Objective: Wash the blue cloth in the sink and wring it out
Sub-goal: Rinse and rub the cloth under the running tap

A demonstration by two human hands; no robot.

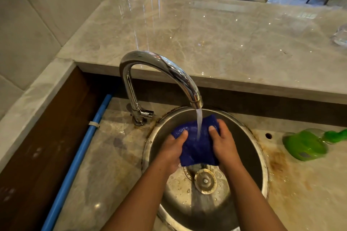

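Note:
The blue cloth is stretched over the round steel sink, under water running from the chrome tap. My left hand grips its left edge, thumb on top. My right hand grips its right edge the same way. The stream lands on the middle of the cloth between my thumbs. Below the cloth lies the sink's drain strainer among water drops.
A green bottle lies on its side on the stained counter right of the sink. A blue pipe runs along the left. A raised marble ledge stands behind the tap, with a clear glass at its right edge.

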